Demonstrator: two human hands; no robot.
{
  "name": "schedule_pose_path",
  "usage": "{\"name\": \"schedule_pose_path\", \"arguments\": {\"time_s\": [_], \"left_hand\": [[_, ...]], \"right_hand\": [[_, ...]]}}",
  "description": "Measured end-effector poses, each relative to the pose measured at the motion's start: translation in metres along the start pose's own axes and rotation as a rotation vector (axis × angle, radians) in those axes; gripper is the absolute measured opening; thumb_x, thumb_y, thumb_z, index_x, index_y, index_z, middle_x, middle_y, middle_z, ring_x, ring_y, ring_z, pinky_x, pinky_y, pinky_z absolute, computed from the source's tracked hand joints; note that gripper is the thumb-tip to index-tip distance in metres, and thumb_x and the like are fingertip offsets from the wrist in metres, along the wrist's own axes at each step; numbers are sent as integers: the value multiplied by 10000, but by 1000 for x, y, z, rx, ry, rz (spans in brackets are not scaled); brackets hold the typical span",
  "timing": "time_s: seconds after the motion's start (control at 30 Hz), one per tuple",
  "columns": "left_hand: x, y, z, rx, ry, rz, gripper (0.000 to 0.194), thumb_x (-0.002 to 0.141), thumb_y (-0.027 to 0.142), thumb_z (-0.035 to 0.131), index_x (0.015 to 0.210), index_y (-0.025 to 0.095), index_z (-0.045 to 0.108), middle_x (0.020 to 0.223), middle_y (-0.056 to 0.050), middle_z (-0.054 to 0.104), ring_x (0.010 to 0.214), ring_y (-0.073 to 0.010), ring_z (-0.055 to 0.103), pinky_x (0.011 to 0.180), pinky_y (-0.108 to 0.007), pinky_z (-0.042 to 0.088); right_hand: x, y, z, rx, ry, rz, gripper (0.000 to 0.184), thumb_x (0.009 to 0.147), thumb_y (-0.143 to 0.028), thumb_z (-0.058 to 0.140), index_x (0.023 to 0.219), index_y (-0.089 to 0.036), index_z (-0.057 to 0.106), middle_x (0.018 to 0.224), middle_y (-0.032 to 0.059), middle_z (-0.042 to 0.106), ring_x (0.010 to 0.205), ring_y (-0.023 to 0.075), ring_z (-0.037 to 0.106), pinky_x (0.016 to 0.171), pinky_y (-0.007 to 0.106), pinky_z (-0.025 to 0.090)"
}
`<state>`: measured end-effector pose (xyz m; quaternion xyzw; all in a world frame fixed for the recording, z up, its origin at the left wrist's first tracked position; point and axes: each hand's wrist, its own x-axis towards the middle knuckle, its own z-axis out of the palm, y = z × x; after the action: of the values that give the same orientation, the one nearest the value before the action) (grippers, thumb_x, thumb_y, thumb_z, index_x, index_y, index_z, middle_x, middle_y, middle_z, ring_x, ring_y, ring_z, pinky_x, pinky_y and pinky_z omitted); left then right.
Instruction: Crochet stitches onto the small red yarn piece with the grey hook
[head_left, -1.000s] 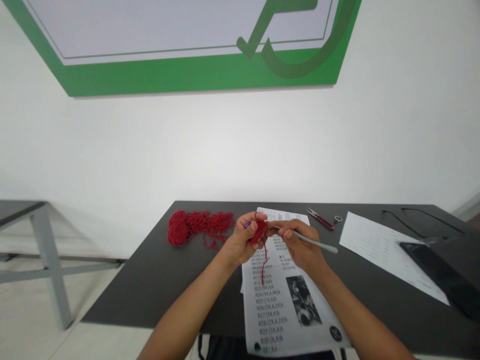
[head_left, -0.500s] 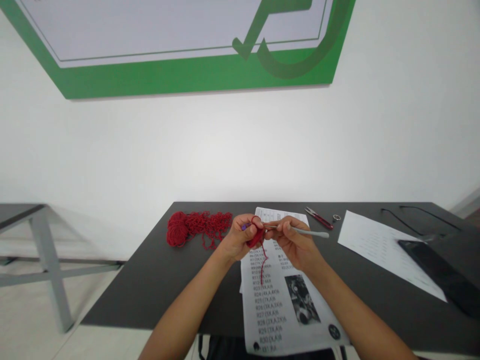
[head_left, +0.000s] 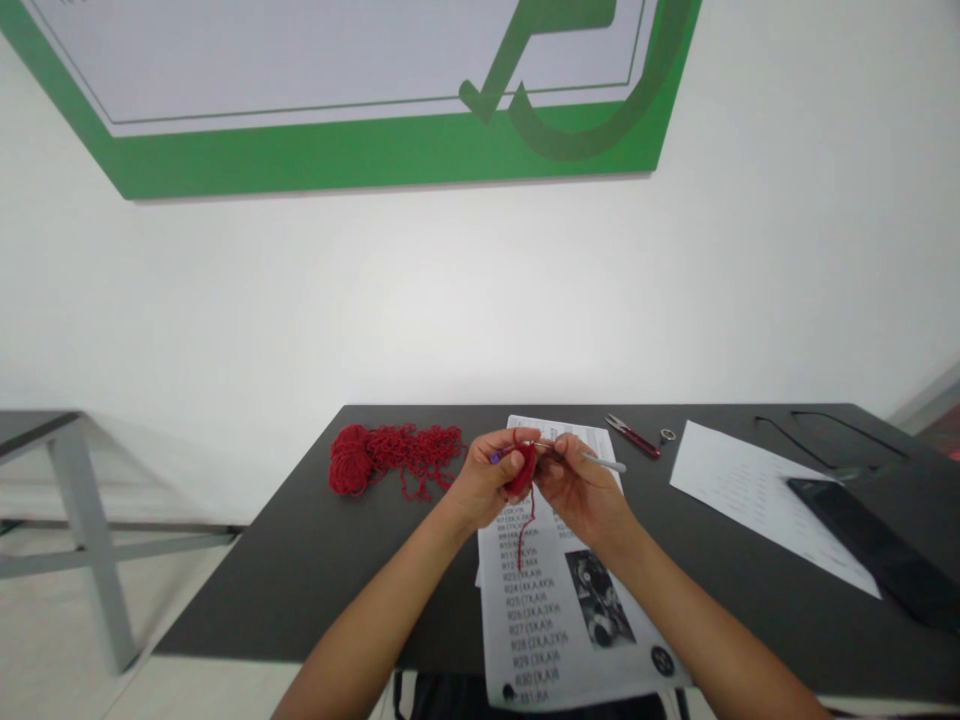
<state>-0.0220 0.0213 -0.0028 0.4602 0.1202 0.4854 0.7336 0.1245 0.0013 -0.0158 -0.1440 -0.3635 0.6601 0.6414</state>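
My left hand (head_left: pixel 484 480) pinches a small red crochet piece (head_left: pixel 522 470), with yarn looped over its index finger. A bit of purple (head_left: pixel 496 457), too small to make out, shows by those fingers. In my right hand (head_left: pixel 581 485) is a crochet hook (head_left: pixel 606 463) with a pale grey handle, its metal end at the red piece. From the piece a red yarn tail (head_left: pixel 523 540) hangs over the printed pattern sheet (head_left: pixel 536 640). Left of my hands lies a red yarn ball (head_left: pixel 350 462) beside a heap of loose, crinkled yarn (head_left: pixel 420 450).
Small red-handled scissors (head_left: pixel 634 437) and a little metal ring (head_left: pixel 667 436) lie behind my right hand. Further right are a white paper (head_left: pixel 750 500), eyeglasses (head_left: pixel 832 440) and a black phone (head_left: pixel 862 540) on the dark table (head_left: pixel 315 560). A wall stands directly behind.
The hook has slid left and tilted, so less of its handle sticks out past my right hand. My hands are closer together around the red piece. The view has shifted slightly.
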Motion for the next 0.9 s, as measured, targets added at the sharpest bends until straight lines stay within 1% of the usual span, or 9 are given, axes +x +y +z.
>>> {"name": "schedule_pose_path", "arguments": {"time_s": [0.07, 0.17, 0.3, 0.4, 0.57, 0.67, 0.8, 0.9], "left_hand": [[3, -1, -2, 63, 17, 40, 456, 657, 404, 924, 1016, 163, 779, 617, 12, 644, 379, -41, 447, 368, -159, 313], [5, -1, -4, 117, 35, 79, 447, 661, 407, 921, 1009, 158, 792, 614, -4, 664, 370, -42, 439, 365, -161, 314], [4, -1, -6, 134, 53, 110, 451, 649, 418, 925, 988, 152, 793, 640, -35, 708, 363, -45, 440, 369, -170, 327], [4, -2, -6, 131, 96, 113, 461, 635, 415, 932, 988, 156, 790, 651, -40, 723, 363, -50, 450, 366, -175, 334], [4, -2, -6, 135, 98, 132, 426, 648, 408, 925, 966, 156, 795, 621, -36, 718, 360, -53, 457, 366, -176, 344], [5, -3, -8, 166, 114, 154, 390, 650, 406, 924, 931, 163, 807, 612, -44, 722, 384, -66, 490, 376, -176, 349], [5, -2, -11, 302, 151, 219, 358, 658, 390, 921, 913, 159, 824, 642, -60, 735, 430, -69, 506, 416, -190, 377], [5, 1, -11, 411, 159, 241, 356, 684, 408, 899, 923, 153, 829, 642, -57, 726, 462, -84, 518, 444, -211, 406]], "right_hand": [[1, 2, -2, -16, 13, -18, 216, 778, -443, 840, 784, -270, 711, 804, -47, 786, 604, 94, 658, 681, 235, 617], [1, 3, -1, -70, 41, -57, 236, 792, -461, 824, 776, -264, 695, 814, -24, 789, 646, 134, 696, 698, 289, 639], [-2, 2, 4, -80, 66, -93, 269, 766, -464, 845, 748, -251, 680, 865, -2, 808, 684, 160, 732, 738, 333, 653], [-3, 1, 7, -92, 51, -104, 262, 792, -473, 821, 759, -256, 679, 902, 5, 816, 712, 174, 751, 783, 367, 655], [-2, 1, 7, -95, 16, -126, 231, 831, -458, 791, 776, -256, 692, 943, 5, 818, 740, 165, 758, 802, 357, 646], [-2, 2, 7, -98, 10, -151, 211, 841, -440, 786, 777, -253, 714, 941, 1, 818, 729, 152, 750, 791, 343, 644], [-2, 3, 4, -141, 26, -172, 201, 829, -435, 800, 780, -254, 728, 933, 10, 810, 722, 156, 735, 764, 345, 642], [-1, 4, 2, -163, 31, -179, 185, 817, -436, 811, 786, -266, 743, 922, 1, 795, 741, 143, 720, 749, 312, 629]]}}
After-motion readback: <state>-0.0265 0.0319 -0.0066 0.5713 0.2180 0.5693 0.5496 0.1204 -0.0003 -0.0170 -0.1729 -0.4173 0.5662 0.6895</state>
